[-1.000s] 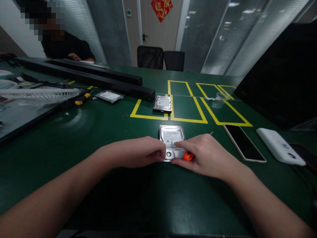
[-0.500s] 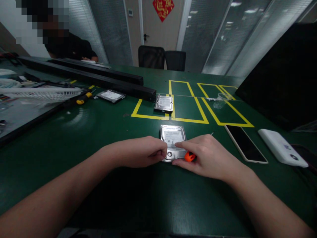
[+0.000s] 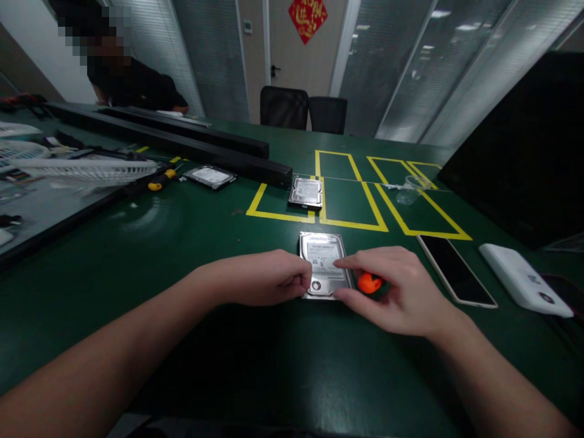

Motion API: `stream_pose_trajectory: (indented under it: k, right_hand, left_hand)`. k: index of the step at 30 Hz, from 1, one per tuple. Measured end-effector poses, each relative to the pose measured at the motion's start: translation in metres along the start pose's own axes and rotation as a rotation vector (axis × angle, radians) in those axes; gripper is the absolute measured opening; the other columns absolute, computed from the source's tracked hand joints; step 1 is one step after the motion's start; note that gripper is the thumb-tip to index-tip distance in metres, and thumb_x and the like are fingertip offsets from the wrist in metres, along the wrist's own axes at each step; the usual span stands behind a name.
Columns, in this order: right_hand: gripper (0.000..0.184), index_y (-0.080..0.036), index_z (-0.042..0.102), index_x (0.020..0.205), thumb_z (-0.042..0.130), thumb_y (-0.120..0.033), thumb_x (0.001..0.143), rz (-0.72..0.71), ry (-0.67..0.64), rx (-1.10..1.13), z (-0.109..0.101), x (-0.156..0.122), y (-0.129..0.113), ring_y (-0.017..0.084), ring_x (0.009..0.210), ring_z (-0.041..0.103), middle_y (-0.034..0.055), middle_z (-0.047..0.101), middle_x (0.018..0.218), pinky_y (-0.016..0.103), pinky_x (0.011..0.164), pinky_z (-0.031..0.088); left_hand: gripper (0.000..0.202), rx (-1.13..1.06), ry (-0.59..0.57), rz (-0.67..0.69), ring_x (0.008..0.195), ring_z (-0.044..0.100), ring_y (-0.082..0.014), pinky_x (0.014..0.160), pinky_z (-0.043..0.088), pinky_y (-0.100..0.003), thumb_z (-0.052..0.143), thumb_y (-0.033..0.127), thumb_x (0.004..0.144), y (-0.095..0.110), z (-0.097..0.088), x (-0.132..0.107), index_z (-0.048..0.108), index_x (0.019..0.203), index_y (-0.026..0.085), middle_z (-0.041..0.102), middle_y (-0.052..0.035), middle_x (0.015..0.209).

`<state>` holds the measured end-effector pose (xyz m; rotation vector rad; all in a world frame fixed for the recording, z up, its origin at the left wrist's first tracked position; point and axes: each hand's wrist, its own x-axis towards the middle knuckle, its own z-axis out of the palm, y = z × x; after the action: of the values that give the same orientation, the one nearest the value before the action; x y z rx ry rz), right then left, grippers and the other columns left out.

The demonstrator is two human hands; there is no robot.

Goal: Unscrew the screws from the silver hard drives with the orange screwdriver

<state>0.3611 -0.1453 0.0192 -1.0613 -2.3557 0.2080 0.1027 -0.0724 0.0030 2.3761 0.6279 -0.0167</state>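
Note:
A silver hard drive (image 3: 325, 258) with a white label lies flat on the green table in front of me. My left hand (image 3: 285, 278) is closed, its curled fingers at the drive's near left edge. My right hand (image 3: 387, 286) is at the drive's right side, thumb and index finger apart, their tips at its near right part. An orange-handled screwdriver (image 3: 369, 283) shows between thumb and index finger, apparently tucked under the other fingers; its shaft is hidden behind the hand.
A second hard drive (image 3: 306, 193) sits by the yellow tape outlines (image 3: 356, 229); a third (image 3: 211, 176) lies further left near a yellow-black screwdriver (image 3: 162, 180). Long black bars (image 3: 191, 146) cross the left. At right are a phone (image 3: 456, 271), a white power bank (image 3: 524, 280) and a clear cup (image 3: 410, 190).
My right hand has shifted right, away from the drive's middle, and the orange handle moved with it. Thumb and index finger have spread a little. My left hand stays at the drive's edge.

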Motion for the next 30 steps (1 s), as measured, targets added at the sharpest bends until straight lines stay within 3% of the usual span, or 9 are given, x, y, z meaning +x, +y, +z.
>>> stream_pose_trajectory:
  k: [3,6,10,12,15,18,25,30]
  right_hand:
    - [0.023,-0.017,0.076,0.106,0.067,-0.035,0.097,0.026,0.154,0.215,-0.004,-0.003,0.002,0.017,0.069,0.066,0.0053,0.074,0.084,0.031,0.065,0.049]
    - [0.033,-0.018,0.078,0.101,0.059,-0.044,0.100,0.104,0.364,0.632,-0.013,0.001,-0.004,0.018,0.064,0.055,0.0048,0.065,0.075,0.032,0.057,0.041]
    - [0.039,-0.019,0.077,0.088,0.053,-0.047,0.100,0.161,0.493,1.082,-0.022,0.020,-0.030,0.019,0.060,0.050,0.0042,0.057,0.066,0.036,0.059,0.040]
    - [0.042,-0.019,0.076,0.087,0.048,-0.046,0.103,0.164,0.455,1.213,-0.019,0.032,-0.044,0.017,0.054,0.046,0.0031,0.055,0.062,0.034,0.055,0.038]
    - [0.041,-0.019,0.074,0.088,0.048,-0.046,0.105,0.149,0.411,1.292,-0.002,0.044,-0.053,0.016,0.054,0.045,0.0029,0.055,0.064,0.033,0.055,0.037]
    - [0.041,-0.019,0.073,0.090,0.045,-0.045,0.107,0.141,0.438,1.358,0.019,0.046,-0.049,0.014,0.054,0.044,0.0016,0.053,0.064,0.032,0.056,0.037]
    - [0.045,-0.018,0.074,0.093,0.040,-0.044,0.109,0.164,0.432,1.443,0.036,0.037,-0.044,0.014,0.057,0.047,0.0030,0.056,0.067,0.031,0.059,0.039]
    - [0.046,-0.017,0.075,0.097,0.039,-0.043,0.108,0.174,0.388,1.470,0.041,0.036,-0.048,0.015,0.059,0.048,0.0042,0.057,0.070,0.033,0.061,0.042]
  left_hand:
    - [0.008,-0.011,0.037,0.017,0.072,0.055,-0.0127,0.064,0.038,-0.025,0.056,0.018,0.098,-0.002,-0.004,-0.003,0.063,0.099,0.021,0.064,0.0016,0.087]
    - [0.013,-0.052,0.039,-0.006,0.068,0.052,-0.0123,0.062,0.037,-0.025,0.059,0.022,0.096,-0.007,-0.010,-0.007,0.060,0.110,0.022,0.060,0.0038,0.082]
    - [0.051,-0.074,-0.006,-0.033,0.075,0.056,-0.0135,0.065,0.037,-0.024,0.077,0.031,0.087,-0.019,-0.015,-0.009,0.056,0.133,0.028,0.061,0.0039,0.092]
    - [0.071,-0.057,-0.006,-0.041,0.077,0.056,-0.0140,0.066,0.037,-0.025,0.083,0.037,0.083,-0.025,-0.014,-0.008,0.050,0.146,0.033,0.060,0.0044,0.093]
    - [0.093,-0.050,0.027,-0.078,0.078,0.057,-0.0149,0.066,0.037,-0.025,0.088,0.045,0.079,-0.031,-0.011,-0.006,0.039,0.157,0.034,0.060,0.0051,0.093]
    - [0.104,-0.051,0.063,-0.101,0.078,0.058,-0.0159,0.065,0.038,-0.025,0.091,0.051,0.075,-0.035,-0.007,-0.003,0.035,0.159,0.030,0.060,0.0046,0.094]
    - [0.102,0.004,0.105,-0.061,0.080,0.058,-0.0171,0.067,0.039,-0.027,0.091,0.053,0.074,-0.041,-0.001,0.003,0.039,0.158,0.027,0.062,0.0024,0.097]
    - [0.082,0.016,0.153,-0.026,0.084,0.060,-0.0186,0.069,0.040,-0.027,0.089,0.049,0.078,-0.040,0.001,0.005,0.051,0.146,0.024,0.063,0.0002,0.099]
